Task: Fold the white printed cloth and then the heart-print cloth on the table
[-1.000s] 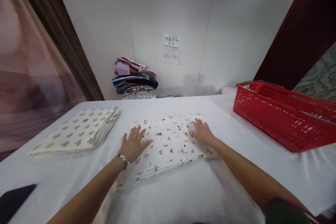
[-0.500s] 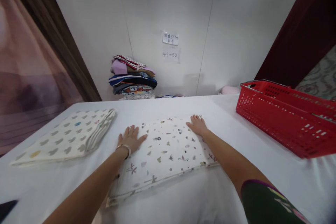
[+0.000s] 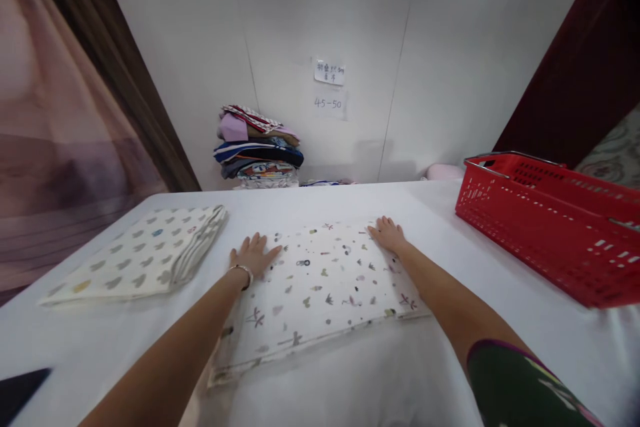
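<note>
Since a second ago our two hands have slid from the middle of the folded cloth out to its far corners, and the cloth now reaches nearer to us. The white-covered bench [image 3: 350, 373] fills the view, with a red basket [image 3: 545, 227] at its right edge, well apart from the work. On the left lies a second folded cloth [image 3: 135, 257], printed with grey shapes — squared off and untouched. At the centre is the speckled folded cloth [image 3: 315, 293], flat on the bench between our forearms. Against the wall beyond sits a stack of folded clothes [image 3: 257, 147], under two paper notes [image 3: 329, 87]. Our left hand [image 3: 253, 255] rests palm down on the far left corner, fingers spread and gripping nothing; our right hand [image 3: 387, 235] lies the same way on the far right corner, open and flat. We judge the folding nearly done — the piece looks square and layered, with only the smoothing in hand and its removal from the centre left.
</note>
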`<state>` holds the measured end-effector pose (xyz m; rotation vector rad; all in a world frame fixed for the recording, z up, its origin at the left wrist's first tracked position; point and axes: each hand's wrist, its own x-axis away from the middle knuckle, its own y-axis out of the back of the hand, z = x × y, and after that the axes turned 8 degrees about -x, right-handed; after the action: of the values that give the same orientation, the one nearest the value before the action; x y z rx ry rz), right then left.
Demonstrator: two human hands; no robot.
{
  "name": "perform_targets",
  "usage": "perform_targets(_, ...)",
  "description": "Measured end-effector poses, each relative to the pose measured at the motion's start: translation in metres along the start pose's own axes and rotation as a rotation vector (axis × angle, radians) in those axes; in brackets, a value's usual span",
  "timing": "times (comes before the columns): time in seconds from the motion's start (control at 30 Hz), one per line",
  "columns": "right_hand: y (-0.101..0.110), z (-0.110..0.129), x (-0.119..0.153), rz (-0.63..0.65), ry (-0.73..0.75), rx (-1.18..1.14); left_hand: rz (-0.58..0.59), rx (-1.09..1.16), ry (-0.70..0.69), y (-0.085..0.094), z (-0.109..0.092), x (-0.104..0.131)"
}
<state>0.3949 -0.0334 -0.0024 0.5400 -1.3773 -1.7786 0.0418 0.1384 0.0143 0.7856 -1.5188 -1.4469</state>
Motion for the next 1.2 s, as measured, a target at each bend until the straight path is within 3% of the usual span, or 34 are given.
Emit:
perform_targets(0.1, 0.001, 0.021, 0.008, -0.050, 0.116, 0.048, -0.091, -0.048, -0.037, 0.012, -0.016, 0.004)
perform_targets(0.2, -0.006, 0.053, 0.016, -0.033, 0.309, 0.064, -0.178, -0.102, -0.184, 0.015, -0.037, 0.007)
perform_targets(0.37, -0.025, 0.085, 0.020, 0.084, 0.460, 0.039, -0.107, -0.077, -0.262, -0.004, -0.049, 0.002)
perform_targets(0.53, -0.037, 0.082, 0.018, 0.116, 0.459, 0.005, -0.097, -0.014, -0.258, -0.021, -0.042, -0.004)
perform_targets(0.73, -0.018, 0.089, 0.024, 0.165, 0.425, -0.013, -0.013, 0.046, -0.226, 0.001, -0.043, -0.006)
perform_targets(0.83, -0.010, 0.081, 0.042, 0.145, 0.443, -0.017, -0.075, 0.054, -0.228, 0.010, -0.028, 0.006)
perform_targets(0.93, -0.016, 0.061, 0.067, 0.105, 0.476, 0.014, -0.166, -0.033, -0.261, -0.002, -0.007, 0.026)
perform_targets(1.07, -0.033, 0.042, 0.087, 0.100, 0.456, 0.054, -0.114, -0.064, -0.254, -0.024, 0.007, 0.043)
perform_targets(1.2, -0.033, 0.042, 0.086, 0.100, 0.441, 0.067, -0.038, -0.024, -0.253, -0.015, 0.000, 0.044)
